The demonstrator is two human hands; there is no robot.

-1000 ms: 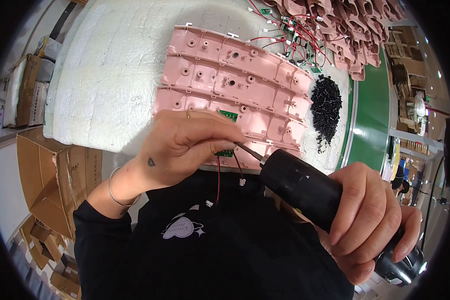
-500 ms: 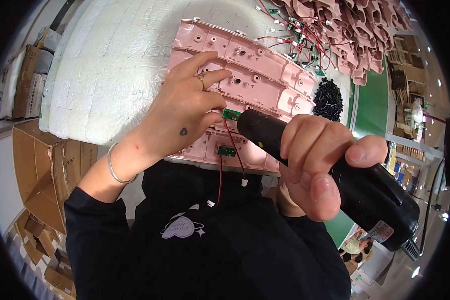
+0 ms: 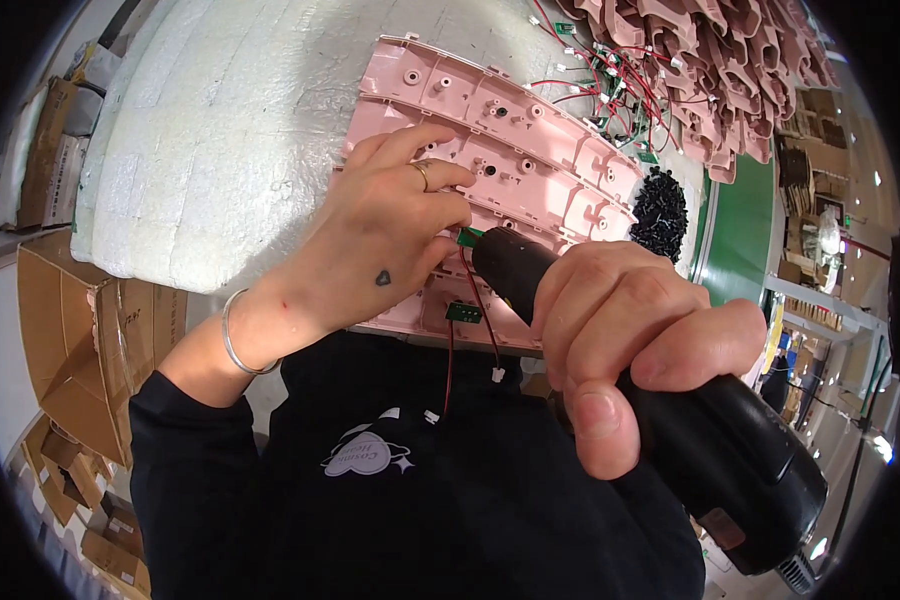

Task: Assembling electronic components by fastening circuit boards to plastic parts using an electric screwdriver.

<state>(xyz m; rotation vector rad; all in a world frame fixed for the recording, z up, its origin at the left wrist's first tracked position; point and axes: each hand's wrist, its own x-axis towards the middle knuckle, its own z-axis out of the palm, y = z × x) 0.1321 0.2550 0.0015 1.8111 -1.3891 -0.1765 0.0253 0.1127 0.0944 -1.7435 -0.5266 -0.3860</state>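
Note:
Several curved pink plastic shells (image 3: 515, 185) lie side by side in front of me, with screw posts inside. My left hand (image 3: 380, 205) rests over them. Its thumb and index finger pinch the edge of a small green circuit board (image 3: 470, 237), while the other fingers reach across a shell. My right hand (image 3: 635, 340) is wrapped round a black electric screwdriver (image 3: 730, 470), slanting up and left. Its nose meets the circuit board and hides the tip. A second green circuit board (image 3: 463, 313) sits in the nearest shell. Red and black wires with white plugs hang off both boards.
Black screws (image 3: 660, 215) form a pile right of the shells. Beyond are tangled wired boards (image 3: 620, 90) and a heap of pink parts (image 3: 700, 70). White foam wrap (image 3: 210, 140) covers the surface at left; a green tabletop (image 3: 732, 225) shows at right. Cardboard boxes (image 3: 110, 330) stand left.
The screwdriver's rear end has swung down and slightly left, with its nose still at the board. My right hand's grip has shifted along with it. My left hand keeps its place on the board.

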